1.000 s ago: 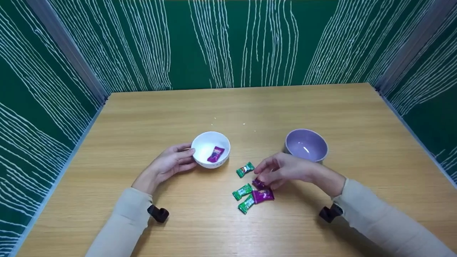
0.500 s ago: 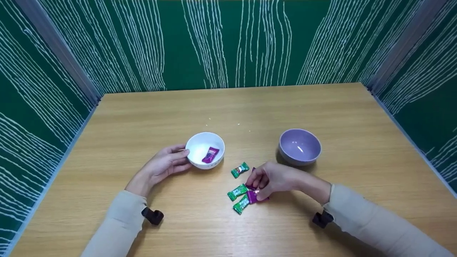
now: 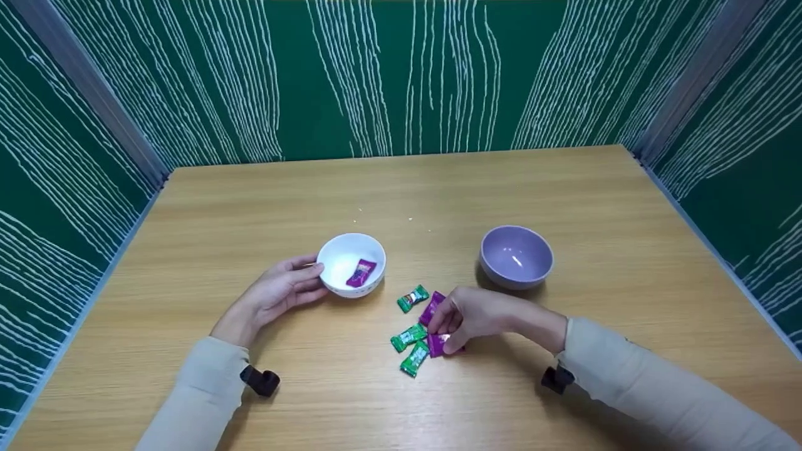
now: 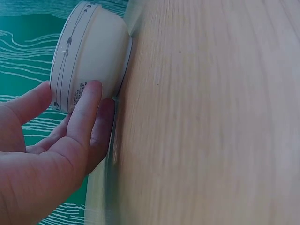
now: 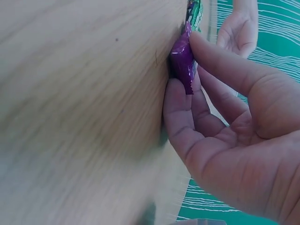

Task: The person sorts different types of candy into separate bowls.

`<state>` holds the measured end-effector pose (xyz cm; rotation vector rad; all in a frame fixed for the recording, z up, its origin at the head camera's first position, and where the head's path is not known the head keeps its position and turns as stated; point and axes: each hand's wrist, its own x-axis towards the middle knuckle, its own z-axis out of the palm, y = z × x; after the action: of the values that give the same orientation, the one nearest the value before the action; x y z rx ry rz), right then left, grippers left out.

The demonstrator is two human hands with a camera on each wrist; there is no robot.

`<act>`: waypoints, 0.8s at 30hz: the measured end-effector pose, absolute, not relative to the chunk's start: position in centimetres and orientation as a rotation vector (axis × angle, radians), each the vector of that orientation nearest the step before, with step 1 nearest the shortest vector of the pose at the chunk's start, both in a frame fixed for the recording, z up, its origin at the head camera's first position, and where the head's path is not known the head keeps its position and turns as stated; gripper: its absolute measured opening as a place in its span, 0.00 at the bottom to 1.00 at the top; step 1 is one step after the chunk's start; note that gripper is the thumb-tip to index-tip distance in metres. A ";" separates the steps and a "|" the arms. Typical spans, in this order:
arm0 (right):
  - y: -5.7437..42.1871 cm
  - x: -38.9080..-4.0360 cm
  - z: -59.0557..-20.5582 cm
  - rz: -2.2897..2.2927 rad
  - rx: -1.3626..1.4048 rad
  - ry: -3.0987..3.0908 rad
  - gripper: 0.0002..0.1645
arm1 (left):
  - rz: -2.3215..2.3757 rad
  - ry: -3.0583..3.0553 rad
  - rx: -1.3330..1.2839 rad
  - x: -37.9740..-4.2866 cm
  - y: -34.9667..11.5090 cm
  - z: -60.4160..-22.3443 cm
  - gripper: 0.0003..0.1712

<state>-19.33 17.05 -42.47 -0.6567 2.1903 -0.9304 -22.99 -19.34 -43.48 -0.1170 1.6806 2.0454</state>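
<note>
My left hand (image 3: pixel 276 297) grips the side of a small white bowl (image 3: pixel 335 260), its thumb at the rim and fingers along the outer wall. The left wrist view shows a leaf pattern on the bowl (image 4: pixel 98 51). Inside lies one purple-wrapped candy (image 3: pixel 361 274). In the head view my right hand (image 3: pixel 482 313) is over the loose candies. Its thumb and fingers pinch a purple candy (image 5: pixel 183 58), low at the table in the right wrist view. Another purple candy (image 3: pixel 431 308) lies just beyond the fingers, partly covered.
Three green-wrapped candies (image 3: pixel 408 338) lie left of the right hand. A purple bowl (image 3: pixel 517 272) stands behind that hand. White crumbs dot the wooden table (image 3: pixel 301 200) further back. Green walls with white streaks enclose the table's back and sides.
My right hand has moved from the upper purple candy down to the lower one and pinches it. The left hand stays at the white bowl. The head view has shifted slightly.
</note>
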 end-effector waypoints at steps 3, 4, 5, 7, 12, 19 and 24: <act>16.9 -19.4 -42.3 -0.899 -0.633 2.193 0.16 | 2.044 1.677 -0.105 -23.0 -19.4 -43.6 0.39; 16.8 -19.4 -42.3 -0.888 -0.624 2.194 0.16 | 2.043 1.676 -0.102 -23.0 -19.4 -43.6 0.39; 16.8 -19.5 -42.2 -0.878 -0.616 2.194 0.16 | 2.041 1.675 -0.099 -23.0 -19.4 -43.6 0.39; 16.7 -19.5 -42.2 -0.866 -0.601 2.193 0.16 | 2.040 1.673 -0.095 -22.9 -19.4 -43.6 0.39; 16.7 -19.7 -42.1 -0.923 -0.574 2.155 0.15 | 2.049 1.670 -0.094 -22.8 -19.5 -43.7 0.39; 16.8 -19.8 -42.1 -1.002 -0.563 2.105 0.15 | 2.048 1.670 -0.077 -22.6 -19.7 -43.4 0.39; 17.5 -19.9 -42.1 -1.051 -0.514 2.068 0.14 | 2.056 1.649 -0.067 -22.8 -19.4 -43.6 0.39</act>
<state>-19.86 17.46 -42.10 -0.5140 2.0685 -1.0513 -22.84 -19.41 -43.55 -0.0665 1.6491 2.0556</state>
